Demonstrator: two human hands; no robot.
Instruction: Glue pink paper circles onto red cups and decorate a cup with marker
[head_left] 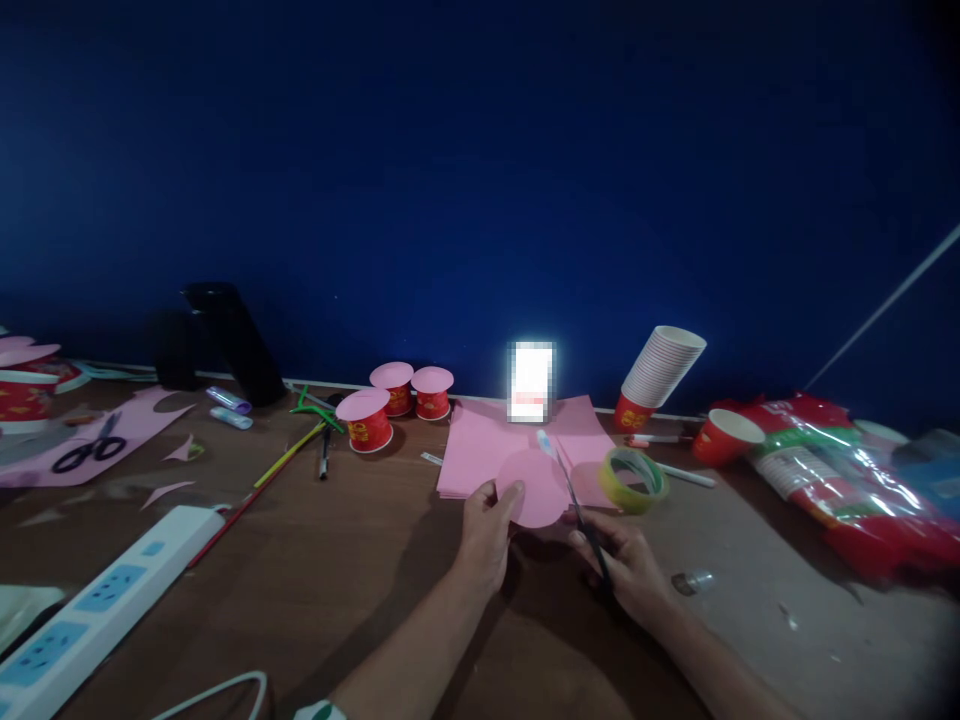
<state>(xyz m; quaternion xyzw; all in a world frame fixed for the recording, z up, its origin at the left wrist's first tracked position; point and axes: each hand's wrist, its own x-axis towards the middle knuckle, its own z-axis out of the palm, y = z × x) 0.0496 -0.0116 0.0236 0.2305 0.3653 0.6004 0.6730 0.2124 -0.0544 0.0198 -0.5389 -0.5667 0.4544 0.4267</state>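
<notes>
My left hand [486, 540] pinches the lower left edge of a round pink paper disc [536, 487] between thumb and fingers. In my right hand [630, 565] is a pair of scissors [589, 528] with dark handles, its blades pointing up and away beside the disc's right edge. Whether the blades touch the paper, I cannot tell. Beneath and behind the disc lies a stack of pink paper sheets [472, 440]. A roll of yellowish tape [634, 480] lies just beyond my right hand.
Several red paper cups with pink discs on top [369, 425] stand left of the stack. A bright screen [531, 382] stands behind it. Right are a tilted cup stack [660, 370] and red plastic packaging [840, 480]. Left lie a power strip [112, 600] and other scissors [90, 450].
</notes>
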